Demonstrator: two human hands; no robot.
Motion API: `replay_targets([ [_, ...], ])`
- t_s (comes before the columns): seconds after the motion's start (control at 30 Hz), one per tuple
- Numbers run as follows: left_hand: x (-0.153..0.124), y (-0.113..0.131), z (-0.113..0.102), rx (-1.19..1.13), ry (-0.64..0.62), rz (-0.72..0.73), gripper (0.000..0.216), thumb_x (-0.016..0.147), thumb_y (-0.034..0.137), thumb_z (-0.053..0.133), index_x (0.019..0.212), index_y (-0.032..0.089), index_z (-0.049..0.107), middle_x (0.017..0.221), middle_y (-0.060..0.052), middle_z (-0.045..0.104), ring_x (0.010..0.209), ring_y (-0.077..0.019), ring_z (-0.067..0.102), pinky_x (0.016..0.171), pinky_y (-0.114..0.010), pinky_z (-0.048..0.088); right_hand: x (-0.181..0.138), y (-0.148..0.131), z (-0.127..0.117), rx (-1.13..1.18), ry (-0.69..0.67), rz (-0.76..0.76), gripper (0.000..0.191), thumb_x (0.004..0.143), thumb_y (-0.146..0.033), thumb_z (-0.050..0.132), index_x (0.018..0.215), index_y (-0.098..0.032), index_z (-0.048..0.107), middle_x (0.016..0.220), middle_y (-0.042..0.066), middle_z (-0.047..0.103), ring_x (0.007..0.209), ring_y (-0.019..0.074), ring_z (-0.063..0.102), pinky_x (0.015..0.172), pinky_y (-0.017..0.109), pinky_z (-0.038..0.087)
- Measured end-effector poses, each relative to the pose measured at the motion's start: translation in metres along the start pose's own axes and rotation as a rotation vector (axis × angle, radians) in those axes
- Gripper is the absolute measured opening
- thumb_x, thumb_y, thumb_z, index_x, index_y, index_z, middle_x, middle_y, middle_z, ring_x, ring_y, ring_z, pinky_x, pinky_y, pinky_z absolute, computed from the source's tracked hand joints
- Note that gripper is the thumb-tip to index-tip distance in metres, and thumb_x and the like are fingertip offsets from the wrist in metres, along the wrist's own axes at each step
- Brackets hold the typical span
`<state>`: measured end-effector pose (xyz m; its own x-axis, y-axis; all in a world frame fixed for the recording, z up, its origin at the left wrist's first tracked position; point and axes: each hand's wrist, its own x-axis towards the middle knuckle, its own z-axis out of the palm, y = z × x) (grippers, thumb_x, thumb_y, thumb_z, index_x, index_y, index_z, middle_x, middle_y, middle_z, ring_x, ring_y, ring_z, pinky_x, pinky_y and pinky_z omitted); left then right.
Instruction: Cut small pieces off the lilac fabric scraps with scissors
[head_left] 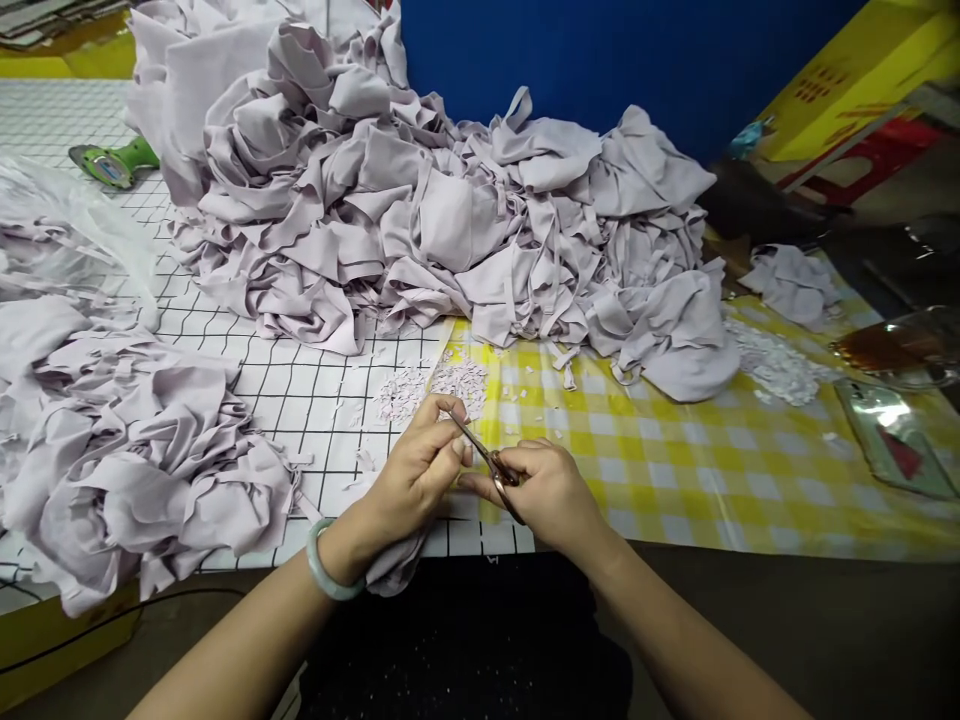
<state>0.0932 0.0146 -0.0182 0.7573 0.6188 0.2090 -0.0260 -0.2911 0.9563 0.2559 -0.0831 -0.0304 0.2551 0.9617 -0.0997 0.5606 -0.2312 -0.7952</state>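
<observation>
My right hand is closed round the handles of small dark scissors, whose blades point up and left to my left fingertips. With thumb and fingers pinched together, my left hand holds a pale lilac garment piece, which hangs below the wrist over the table's front edge. What lies between the pinched fingertips is too small to make out. Just beyond both hands is a scatter of tiny pale clippings. A jade-coloured bangle circles my left wrist.
A large heap of lilac garments spreads across the back, and another pile lies at left. A green handheld device and clear plastic bag are behind it. Rightward lie more clippings, a phone and a yellow checked cloth.
</observation>
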Motion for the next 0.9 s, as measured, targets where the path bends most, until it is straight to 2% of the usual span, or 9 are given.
replay_targets([
  [0.13,0.001,0.001,-0.002,0.016,0.007,-0.048,0.030,0.102,0.025,0.042,0.078,0.018,0.058,0.104,-0.009,0.050,0.110,-0.0230,0.049,0.099,-0.039,0.044,-0.002,0.007,-0.007,0.301,-0.019,0.240,0.059,0.068,-0.072,0.076,0.059,-0.021,0.048,0.053,-0.005,0.036,0.048,0.0089,0.032,0.045,0.025,0.027],
  [0.3,-0.033,0.034,-0.020,-0.018,0.045,-0.041,0.029,0.104,0.026,0.042,0.089,0.019,0.065,0.110,-0.009,0.054,0.111,-0.0216,0.053,0.100,-0.038,0.047,-0.019,-0.028,0.027,0.741,-0.218,0.039,0.053,0.067,-0.043,0.089,0.104,-0.027,0.055,0.106,0.005,0.062,0.086,0.0187,0.063,0.075,0.032,0.057],
  [0.43,-0.072,0.046,-0.047,0.071,0.145,-0.020,0.021,0.101,0.039,0.053,0.103,0.023,0.066,0.120,-0.009,0.055,0.120,-0.0230,0.053,0.103,-0.039,0.048,-0.026,-0.068,0.049,1.016,-0.343,0.035,0.024,0.085,-0.031,0.074,0.092,-0.025,0.052,0.083,-0.002,0.058,0.073,0.0126,0.061,0.069,0.027,0.056],
  [0.5,-0.089,0.039,-0.059,0.161,0.163,-0.011,0.046,0.085,0.052,0.073,0.119,0.024,0.059,0.135,-0.012,0.051,0.128,-0.0291,0.050,0.107,-0.043,0.047,-0.022,-0.082,0.032,1.145,-0.299,-0.012,0.023,0.086,-0.028,0.074,0.085,-0.024,0.051,0.080,-0.003,0.055,0.071,0.0116,0.060,0.065,0.025,0.056],
  [0.6,-0.103,0.024,-0.062,0.322,-0.056,-0.074,0.074,0.078,0.040,0.083,0.140,0.023,0.047,0.136,-0.017,0.058,0.120,-0.0311,0.059,0.100,-0.044,0.053,-0.017,-0.090,-0.016,1.231,-0.213,-0.136,0.025,0.082,-0.022,0.078,0.083,-0.026,0.052,0.079,-0.004,0.051,0.067,0.0109,0.060,0.057,0.022,0.055],
  [0.67,-0.100,0.023,-0.054,0.327,-0.141,-0.149,0.037,0.092,0.027,0.068,0.127,0.021,0.059,0.112,-0.013,0.070,0.097,-0.0242,0.069,0.084,-0.038,0.059,-0.019,-0.087,-0.037,1.177,-0.151,-0.223,0.024,0.084,-0.020,0.076,0.085,-0.028,0.053,0.079,-0.004,0.050,0.066,0.0116,0.059,0.056,0.023,0.055],
  [0.73,-0.087,0.033,-0.043,0.178,-0.046,-0.221,0.013,0.098,0.025,0.057,0.105,0.021,0.067,0.085,-0.006,0.070,0.073,-0.0174,0.067,0.064,-0.029,0.057,-0.026,-0.079,-0.035,1.025,-0.101,-0.277,0.028,0.081,-0.018,0.078,0.090,-0.030,0.054,0.090,-0.002,0.055,0.080,0.0145,0.064,0.072,0.029,0.060],
  [0.8,-0.064,0.053,-0.032,-0.075,0.147,-0.262,0.013,0.099,0.029,0.058,0.095,0.020,0.066,0.067,0.000,0.061,0.056,-0.0122,0.058,0.051,-0.024,0.051,-0.032,-0.071,-0.012,0.897,-0.117,-0.262,0.039,0.074,-0.019,0.084,0.093,-0.029,0.052,0.109,0.001,0.057,0.098,0.0183,0.065,0.090,0.037,0.058],
  [0.9,-0.020,0.082,-0.020,-0.405,0.309,-0.227,0.009,0.095,0.029,0.066,0.097,0.021,0.064,0.067,0.003,0.058,0.052,-0.0086,0.054,0.048,-0.020,0.050,-0.029,-0.060,0.018,0.940,-0.139,-0.156,0.035,0.077,-0.026,0.078,0.088,-0.027,0.045,0.102,0.001,0.058,0.087,0.0163,0.064,0.080,0.034,0.059],
])
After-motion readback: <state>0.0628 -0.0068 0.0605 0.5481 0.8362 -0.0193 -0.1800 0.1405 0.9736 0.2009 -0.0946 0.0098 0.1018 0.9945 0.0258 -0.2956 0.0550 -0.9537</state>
